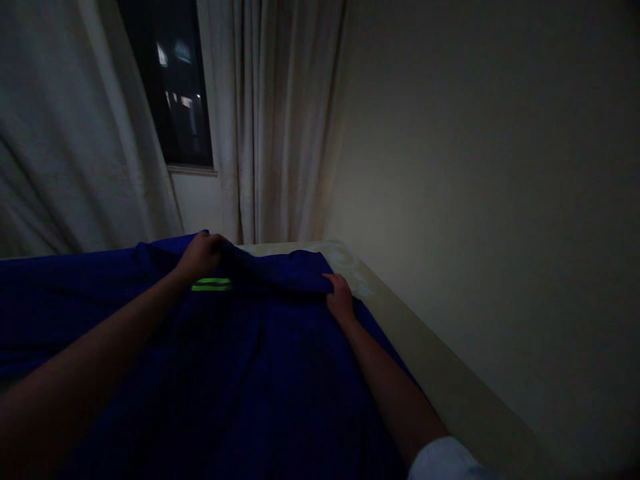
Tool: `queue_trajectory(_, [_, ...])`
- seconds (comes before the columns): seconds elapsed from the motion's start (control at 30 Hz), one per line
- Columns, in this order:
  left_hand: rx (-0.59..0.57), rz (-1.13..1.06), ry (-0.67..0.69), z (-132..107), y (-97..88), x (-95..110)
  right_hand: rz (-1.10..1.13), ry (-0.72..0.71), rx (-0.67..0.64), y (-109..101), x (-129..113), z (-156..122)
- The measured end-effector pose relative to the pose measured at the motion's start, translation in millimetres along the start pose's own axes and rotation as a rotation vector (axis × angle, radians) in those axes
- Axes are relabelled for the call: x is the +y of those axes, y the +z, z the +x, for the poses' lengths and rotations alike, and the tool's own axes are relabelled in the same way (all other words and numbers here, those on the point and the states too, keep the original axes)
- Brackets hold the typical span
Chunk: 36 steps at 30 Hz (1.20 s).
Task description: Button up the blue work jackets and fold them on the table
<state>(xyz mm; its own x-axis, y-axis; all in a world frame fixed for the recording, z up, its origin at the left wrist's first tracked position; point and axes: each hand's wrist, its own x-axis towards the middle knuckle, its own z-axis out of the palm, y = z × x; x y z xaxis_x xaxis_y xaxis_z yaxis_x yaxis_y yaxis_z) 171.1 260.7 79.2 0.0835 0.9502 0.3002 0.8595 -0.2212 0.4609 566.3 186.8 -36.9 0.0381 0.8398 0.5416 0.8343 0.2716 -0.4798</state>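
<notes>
A dark blue garment (280, 360) with two lime-green stripes, perhaps work clothing, lies spread over a pale patterned mattress (345, 260). My left hand (203, 257) is closed on its far edge, just above the stripes, and lifts the cloth slightly. Farther right, my right hand (341, 298) pinches the same garment near its far right corner. Between the hands the cloth forms a raised fold. The dim light hides most seams, and I cannot tell which part of the garment this is.
A plain wall (475, 200) runs along the mattress's right side. Behind the far edge hang long pale curtains (280, 133), parted at a dark window (175, 87). A strip of bare mattress shows between the garment and the wall.
</notes>
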Motion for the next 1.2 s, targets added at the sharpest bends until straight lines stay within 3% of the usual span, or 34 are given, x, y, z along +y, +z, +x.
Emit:
queue_trajectory(0.07, [0.105, -0.081, 0.077, 2.3, -18.3, -2.8, 0.054, 0.033, 0.168, -1.9, 7.1, 0.5])
queue_trajectory(0.13, [0.159, -0.140, 0.114, -0.4, -33.8, -17.5, 0.064, 0.051, 0.251, -2.9, 11.3, 0.8])
queue_trajectory(0.2, [0.118, -0.140, 0.109, -9.4, -42.7, -40.8, 0.016, 0.059, 0.201, -2.5, 11.7, 1.1])
queue_trajectory(0.33, [-0.135, 0.010, 0.007, -40.5, -39.9, -85.0, -0.157, 0.072, 0.005, 0.1, 4.1, 1.5])
queue_trajectory(0.43, [-0.131, 0.125, -0.095, -61.0, -27.3, -95.0, -0.209, 0.068, -0.034, -0.3, -2.1, 1.3])
queue_trajectory(0.6, [0.021, 0.188, -0.192, -68.1, -7.2, -71.1, -0.238, 0.060, -0.119, -2.6, -8.0, 0.0])
queue_trajectory(0.73, [0.080, -0.065, -0.250, -55.1, -3.8, -22.3, -0.244, 0.110, -0.126, -1.0, -7.7, -1.6])
queue_trajectory(0.8, [0.165, -0.254, -0.206, -40.0, -4.9, 16.9, -0.196, 0.141, -0.039, -0.9, -4.2, -2.0])
queue_trajectory(0.9, [0.232, -0.491, -0.087, -6.8, -9.0, 81.9, -0.067, 0.189, 0.210, -4.0, 5.6, -2.5])
queue_trajectory(0.97, [0.278, -0.737, 0.042, 15.5, -13.7, 110.1, 0.009, 0.225, 0.339, -6.9, 13.2, -2.7])
queue_trajectory(1.0, [0.300, -0.828, 0.082, 23.7, -16.3, 115.0, 0.038, 0.241, 0.372, -7.9, 16.5, -2.7])
queue_trajectory(1.07, [0.311, -0.819, 0.030, 29.2, -20.9, 103.3, 0.070, 0.257, 0.373, -7.9, 21.2, -2.3])
queue_trajectory(1.13, [0.270, -0.569, -0.172, 17.9, -25.1, 68.1, 0.051, 0.272, 0.310, -5.1, 23.2, -1.2])
queue_trajectory(1.2, [0.224, -0.411, -0.321, -6.7, -31.6, 20.5, -0.005, 0.310, 0.219, -0.9, 23.8, 0.3])
